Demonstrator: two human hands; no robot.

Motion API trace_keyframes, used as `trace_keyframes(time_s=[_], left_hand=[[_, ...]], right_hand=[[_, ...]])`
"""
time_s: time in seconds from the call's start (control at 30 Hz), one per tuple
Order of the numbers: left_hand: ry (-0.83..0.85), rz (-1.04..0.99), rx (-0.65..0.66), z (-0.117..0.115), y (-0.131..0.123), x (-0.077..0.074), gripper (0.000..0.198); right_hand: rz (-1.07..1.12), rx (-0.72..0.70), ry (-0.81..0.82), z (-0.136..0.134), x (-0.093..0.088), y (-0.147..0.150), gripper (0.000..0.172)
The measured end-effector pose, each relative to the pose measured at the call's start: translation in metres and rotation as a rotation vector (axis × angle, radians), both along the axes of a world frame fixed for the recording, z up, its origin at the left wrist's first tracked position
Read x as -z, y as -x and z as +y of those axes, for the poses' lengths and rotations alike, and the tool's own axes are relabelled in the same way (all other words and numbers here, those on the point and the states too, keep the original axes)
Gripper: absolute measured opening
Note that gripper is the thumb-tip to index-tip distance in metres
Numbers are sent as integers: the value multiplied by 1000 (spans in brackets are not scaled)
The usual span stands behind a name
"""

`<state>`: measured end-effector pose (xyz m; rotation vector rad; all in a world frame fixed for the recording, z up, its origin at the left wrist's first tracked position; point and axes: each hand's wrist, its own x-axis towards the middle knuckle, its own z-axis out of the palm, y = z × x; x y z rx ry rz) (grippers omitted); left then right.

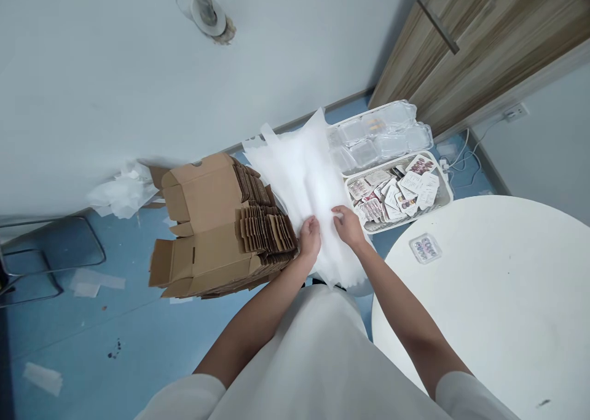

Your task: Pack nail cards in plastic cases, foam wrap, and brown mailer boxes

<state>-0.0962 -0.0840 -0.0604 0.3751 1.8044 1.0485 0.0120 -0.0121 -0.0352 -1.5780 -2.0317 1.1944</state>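
A stack of thin white foam sheets [306,168] lies in front of my body, its edges uneven. My left hand [310,237] rests at the left part of the stack with its fingers curled together; what they pinch, if anything, is too small to make out. On the right part of the sheets is my right hand [348,226], thumb and index finger apart, touching or just above the surface. Left of the sheets stands a big pile of flattened brown cardboard boxes [207,214], close to my left hand.
Right of the sheets are a basket of printed cards [442,205] and a basket of clear plastic cases [396,128]. A round white table [498,297] holds a small clear case [424,248]. A metal-framed chair [99,248] stands far left.
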Motion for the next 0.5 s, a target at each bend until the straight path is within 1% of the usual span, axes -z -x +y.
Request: trace_keyframes(time_s=[0.1, 0.17, 0.3, 0.33, 0.4, 0.5], left_hand=[[-64, 2, 63, -5, -3, -6, 49], [-97, 14, 128, -9, -5, -11, 55], [-160, 69, 264, -20, -3, -19, 65], [-168, 90, 298, -22, -2, -21, 66], [-171, 131, 367, -25, 0, -25, 68], [-167, 206, 456, -26, 3, -34, 69]], right_hand=[[-144, -84, -114, 6, -10, -1, 43], [-212, -133, -155, 4, -20, -1, 48], [-233, -183, -234, -14, -47, -6, 48], [-215, -171, -252, -21, -54, -9, 48], [-162, -97, -286, -39, -66, -17, 46], [-58, 97, -326, -69, -80, -33, 42]])
